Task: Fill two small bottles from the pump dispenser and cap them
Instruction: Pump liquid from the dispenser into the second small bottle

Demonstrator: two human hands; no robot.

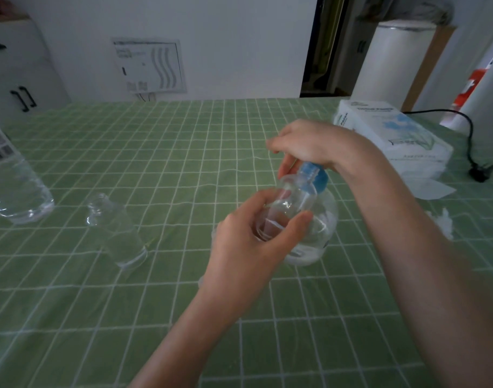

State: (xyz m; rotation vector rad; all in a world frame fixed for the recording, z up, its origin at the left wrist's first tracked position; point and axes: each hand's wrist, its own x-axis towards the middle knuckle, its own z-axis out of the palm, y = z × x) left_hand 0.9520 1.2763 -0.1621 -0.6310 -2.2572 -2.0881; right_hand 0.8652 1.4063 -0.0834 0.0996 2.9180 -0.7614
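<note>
- Small bottle [278, 217], the clear one you are filling, is sitting in your left hand [248, 242]. It is raised off the cloth and tipped, so its open neck is lying just under the blue pump head [315, 176] of the pump dispenser [327, 228].
- Your left hand is curling thumb and fingers round the bottle's body. You are gripping the wall rather than the neck, which is leaving the mouth free for the spout.
- Your right hand [309, 147] is closing over the pump head from above, fingers bent and thumb hanging down beside it. How hard it is pressing, I cannot tell.
- I am judging the bottle to be light and thin-walled, likely plastic. Squeezing hard is probably going to dent it or push liquid out, so you are better off using a gentle wrap at mid-body.
- Its surface is looking smooth, so any drip is going to be making it slippery, and I am expecting it to be getting heavier as it fills.
- The dispenser is standing at about 1 o'clock from the middle of the green checked cloth [183, 152]. Its round body is looking heavier and steadier, though pressing off-centre is risking a tilt.
- Second small bottle [117, 231] is waiting upright at 9 o'clock of the dispenser, well apart from it, seemingly with no cap on.
- I am not making out any caps.
</note>
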